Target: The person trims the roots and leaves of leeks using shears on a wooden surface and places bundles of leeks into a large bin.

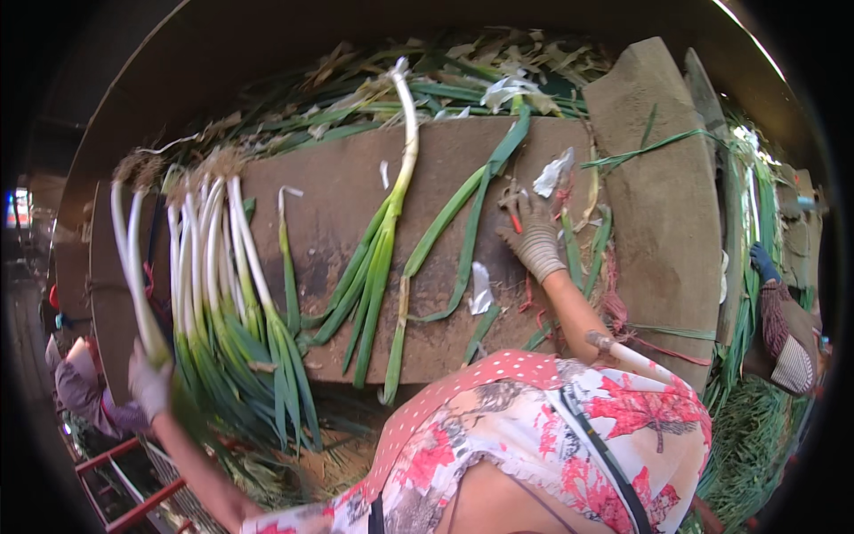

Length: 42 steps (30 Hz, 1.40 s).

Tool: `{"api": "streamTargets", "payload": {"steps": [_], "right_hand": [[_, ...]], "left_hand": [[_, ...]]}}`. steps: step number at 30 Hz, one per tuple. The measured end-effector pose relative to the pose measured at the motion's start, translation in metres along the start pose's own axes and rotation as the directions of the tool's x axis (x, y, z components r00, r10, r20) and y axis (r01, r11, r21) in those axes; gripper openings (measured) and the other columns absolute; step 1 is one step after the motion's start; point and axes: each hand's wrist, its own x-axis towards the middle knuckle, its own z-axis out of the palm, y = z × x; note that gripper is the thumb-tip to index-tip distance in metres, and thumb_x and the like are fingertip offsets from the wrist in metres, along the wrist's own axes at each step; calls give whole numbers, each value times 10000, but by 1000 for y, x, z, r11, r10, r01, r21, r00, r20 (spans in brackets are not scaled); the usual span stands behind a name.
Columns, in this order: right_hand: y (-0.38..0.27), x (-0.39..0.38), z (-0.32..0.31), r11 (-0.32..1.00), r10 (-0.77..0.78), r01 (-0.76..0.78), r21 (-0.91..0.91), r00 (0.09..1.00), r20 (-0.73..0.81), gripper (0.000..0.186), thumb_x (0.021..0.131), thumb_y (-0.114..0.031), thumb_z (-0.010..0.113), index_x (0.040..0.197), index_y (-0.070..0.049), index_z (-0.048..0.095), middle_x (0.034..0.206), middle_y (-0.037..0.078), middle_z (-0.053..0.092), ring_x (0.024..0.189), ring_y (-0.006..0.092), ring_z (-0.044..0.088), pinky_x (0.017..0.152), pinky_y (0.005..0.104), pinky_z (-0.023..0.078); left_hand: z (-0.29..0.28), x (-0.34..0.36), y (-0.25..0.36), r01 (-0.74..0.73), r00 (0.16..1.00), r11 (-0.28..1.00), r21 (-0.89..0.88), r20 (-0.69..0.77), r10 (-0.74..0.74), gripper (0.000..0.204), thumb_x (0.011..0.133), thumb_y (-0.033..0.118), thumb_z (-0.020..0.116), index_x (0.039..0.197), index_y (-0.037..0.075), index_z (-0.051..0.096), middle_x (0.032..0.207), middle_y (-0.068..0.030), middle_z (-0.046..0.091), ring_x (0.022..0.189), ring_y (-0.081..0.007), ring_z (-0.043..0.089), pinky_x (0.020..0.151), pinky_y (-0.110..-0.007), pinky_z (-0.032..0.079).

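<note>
At the left edge of the brown board [338, 178], my gloved left hand [149, 384] grips a pair of long green onions [132, 240], roots up, their green ends blurred. Beside them lies a row of several onions [218, 258]. A single onion [390, 222] lies diagonally mid-board, with loose green leaves [449, 233] to its right. My gloved right hand [534, 233] rests on the board's right part with a small red-handled tool [512, 214] in its fingers; the tool's tip is hard to make out. White scraps [553, 171] lie nearby.
Trimmed leaves [347, 98] pile along the far edge. An upright-grained plank [663, 240] is at right, beside another person's blue-gloved hand [763, 262] and onions. Another person's sleeve [84, 396] shows at left, above red metal rails [133, 512]. Pink twine [612, 298] lies near my right arm.
</note>
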Motion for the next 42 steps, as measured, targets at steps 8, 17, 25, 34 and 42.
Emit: {"api": "streamTargets", "payload": {"steps": [8,17,25,34,42], "right_hand": [[-9,-13,1,981,182,-171,-91,974,132,966,725,-390,812,1505,-51,355,1340,223,519,1282,387,492,1090,493,365],[-70,-77,-50,915,-231,53,399,882,412,937,731,-234,743,1524,-30,288,1177,238,595,1008,407,638,902,476,515],[-96,-94,-30,900,-408,248,358,768,494,961,757,-282,766,1533,-7,270,1156,219,600,1060,382,617,920,461,493],[-111,-48,-20,942,-323,236,240,831,453,951,786,-332,741,1536,-14,252,1191,202,603,1064,369,630,937,443,491],[-121,108,9,963,-153,89,255,957,246,792,776,-327,718,1426,-12,394,1199,209,637,1092,354,651,922,438,519]], "left_hand": [[123,-74,400,-682,676,360,-637,-362,642,492,820,257,743,1219,5,604,1099,-232,652,1049,-374,627,953,-469,489],[110,-77,407,-155,840,239,-959,0,543,339,799,179,707,1069,-15,645,1012,-207,714,847,-305,701,797,-411,547],[141,-134,399,367,736,-57,-929,252,629,475,837,78,672,1285,-40,569,1091,-126,674,943,-199,637,859,-327,528],[146,-134,408,348,730,-120,-930,189,657,533,822,28,673,1330,-25,524,1107,-121,684,976,-194,649,886,-316,523],[137,-142,410,105,784,80,-991,132,607,511,833,22,657,1322,-13,513,1097,-122,674,992,-187,636,901,-314,508]]}}
